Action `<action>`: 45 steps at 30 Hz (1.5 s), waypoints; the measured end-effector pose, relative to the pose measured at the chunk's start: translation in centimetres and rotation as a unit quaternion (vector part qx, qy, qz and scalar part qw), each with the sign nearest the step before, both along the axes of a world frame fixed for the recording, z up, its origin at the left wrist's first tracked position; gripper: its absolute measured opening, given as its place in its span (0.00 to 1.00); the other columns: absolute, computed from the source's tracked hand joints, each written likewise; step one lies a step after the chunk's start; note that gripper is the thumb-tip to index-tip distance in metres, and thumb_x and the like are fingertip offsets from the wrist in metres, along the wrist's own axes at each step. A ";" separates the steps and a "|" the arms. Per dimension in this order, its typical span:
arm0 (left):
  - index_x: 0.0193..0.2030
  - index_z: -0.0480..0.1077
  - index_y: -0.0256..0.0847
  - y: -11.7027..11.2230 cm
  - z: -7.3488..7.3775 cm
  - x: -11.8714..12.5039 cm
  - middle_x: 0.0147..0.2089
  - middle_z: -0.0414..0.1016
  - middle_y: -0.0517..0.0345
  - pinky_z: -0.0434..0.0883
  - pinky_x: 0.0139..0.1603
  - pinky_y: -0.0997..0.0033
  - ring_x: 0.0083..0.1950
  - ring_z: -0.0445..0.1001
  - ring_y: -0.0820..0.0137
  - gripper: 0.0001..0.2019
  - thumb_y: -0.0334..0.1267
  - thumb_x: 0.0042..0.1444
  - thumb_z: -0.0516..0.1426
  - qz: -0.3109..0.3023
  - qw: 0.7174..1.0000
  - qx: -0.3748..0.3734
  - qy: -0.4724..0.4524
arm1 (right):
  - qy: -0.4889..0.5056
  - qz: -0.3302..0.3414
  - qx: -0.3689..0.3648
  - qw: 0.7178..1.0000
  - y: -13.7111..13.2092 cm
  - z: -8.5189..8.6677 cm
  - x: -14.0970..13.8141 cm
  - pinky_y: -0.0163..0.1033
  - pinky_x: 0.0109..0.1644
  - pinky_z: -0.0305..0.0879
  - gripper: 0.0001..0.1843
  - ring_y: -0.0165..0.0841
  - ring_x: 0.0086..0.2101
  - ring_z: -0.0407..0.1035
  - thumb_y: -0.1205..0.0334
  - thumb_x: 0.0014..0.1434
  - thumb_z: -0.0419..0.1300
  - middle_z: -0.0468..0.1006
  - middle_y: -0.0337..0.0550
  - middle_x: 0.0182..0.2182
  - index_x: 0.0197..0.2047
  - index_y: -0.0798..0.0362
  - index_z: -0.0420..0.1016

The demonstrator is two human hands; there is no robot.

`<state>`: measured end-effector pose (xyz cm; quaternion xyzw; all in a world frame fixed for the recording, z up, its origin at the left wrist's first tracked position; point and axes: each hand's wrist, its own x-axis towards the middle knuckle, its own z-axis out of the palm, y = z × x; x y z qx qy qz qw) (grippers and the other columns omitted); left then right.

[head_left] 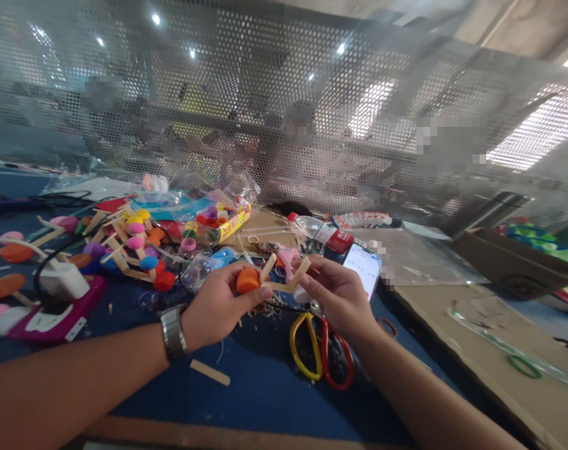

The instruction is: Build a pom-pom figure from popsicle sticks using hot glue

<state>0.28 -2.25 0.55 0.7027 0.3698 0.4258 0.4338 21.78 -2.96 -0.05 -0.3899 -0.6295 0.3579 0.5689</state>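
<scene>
Head view: stick frame with orange cap held above worktop, between both hands. Left hand grip pinched on cap end; right hand grip pinched on far stick. Risk, judged: uneven twist splits joints; cap pops off, drops near scissors.

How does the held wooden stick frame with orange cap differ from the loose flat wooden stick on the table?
The wooden stick frame with orange cap joins several sticks at angles; the loose flat wooden stick is one bare piece. The frame is held between left hand and right hand; the loose stick lies on the blue table. Both are pale wood.
</scene>
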 end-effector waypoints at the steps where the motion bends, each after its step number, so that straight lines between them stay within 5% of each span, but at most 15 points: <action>1: 0.35 0.73 0.39 0.0 0.0 0.0 0.32 0.74 0.61 0.70 0.38 0.71 0.34 0.70 0.70 0.13 0.47 0.55 0.64 0.000 1.000 -0.002 -0.001 | 0.001 0.001 -0.002 1.000 0.0 0.0 0.0 0.38 0.30 0.72 0.16 0.34 0.31 0.72 0.46 0.53 0.72 0.79 0.44 0.33 0.34 0.51 0.81; 19: 0.33 0.73 0.38 -0.1 0.1 0.2 0.29 0.71 0.62 0.69 0.35 0.72 0.31 0.67 0.71 0.12 0.46 0.52 0.64 0.023 0.999 -0.016 -0.015 | 0.008 0.020 -0.026 0.999 0.0 -0.3 0.0 0.38 0.31 0.70 0.14 0.33 0.30 0.72 0.50 0.54 0.71 0.79 0.43 0.30 0.35 0.52 0.79; 24: 0.33 0.73 0.38 0.0 0.1 0.0 0.30 0.71 0.62 0.68 0.36 0.72 0.32 0.67 0.71 0.14 0.48 0.52 0.65 0.025 1.000 -0.011 0.007 | -0.009 -0.014 0.055 0.998 0.3 -0.7 0.2 0.43 0.39 0.72 0.18 0.36 0.38 0.72 0.50 0.60 0.66 0.77 0.44 0.39 0.51 0.47 0.76; 27: 0.33 0.73 0.38 0.0 0.1 0.0 0.29 0.71 0.62 0.67 0.36 0.72 0.32 0.67 0.71 0.14 0.48 0.53 0.65 0.029 0.999 0.001 0.031 | -0.107 -0.091 0.177 0.974 0.1 -0.3 0.5 0.49 0.49 0.71 0.17 0.41 0.47 0.70 0.55 0.63 0.63 0.73 0.48 0.48 0.55 0.45 0.75; 30: 0.33 0.73 0.38 0.0 0.2 0.0 0.29 0.71 0.63 0.66 0.35 0.72 0.31 0.66 0.71 0.14 0.48 0.54 0.64 0.016 0.998 0.010 0.058 | -0.258 -0.149 0.291 0.909 -0.4 0.4 0.4 0.56 0.55 0.66 0.12 0.45 0.51 0.68 0.60 0.62 0.64 0.72 0.49 0.50 0.50 0.46 0.79; 34: 0.33 0.73 0.39 -0.3 0.1 0.1 0.30 0.71 0.63 0.65 0.36 0.71 0.33 0.66 0.71 0.13 0.48 0.55 0.64 -0.002 0.996 0.022 0.088 | -0.350 -0.175 0.357 0.848 -0.9 0.7 -0.3 0.60 0.58 0.62 0.06 0.50 0.54 0.64 0.61 0.60 0.67 0.76 0.48 0.51 0.42 0.46 0.81; 38: 0.35 0.74 0.39 -0.6 -0.1 0.1 0.32 0.73 0.62 0.66 0.38 0.71 0.35 0.68 0.69 0.13 0.48 0.56 0.64 -0.010 0.995 0.030 0.094 | -0.372 -0.173 0.356 0.840 -1.3 0.6 -0.8 0.64 0.58 0.59 0.02 0.55 0.59 0.59 0.61 0.60 0.67 0.79 0.46 0.50 0.35 0.45 0.82; 45: 0.32 0.74 0.38 0.0 0.0 0.3 0.28 0.71 0.63 0.66 0.33 0.72 0.31 0.66 0.71 0.17 0.52 0.51 0.66 0.041 0.998 -0.019 0.032 | -0.336 -0.138 0.379 0.851 -2.2 1.5 -0.7 0.60 0.58 0.61 0.06 0.50 0.54 0.65 0.68 0.59 0.66 0.82 0.45 0.44 0.36 0.45 0.79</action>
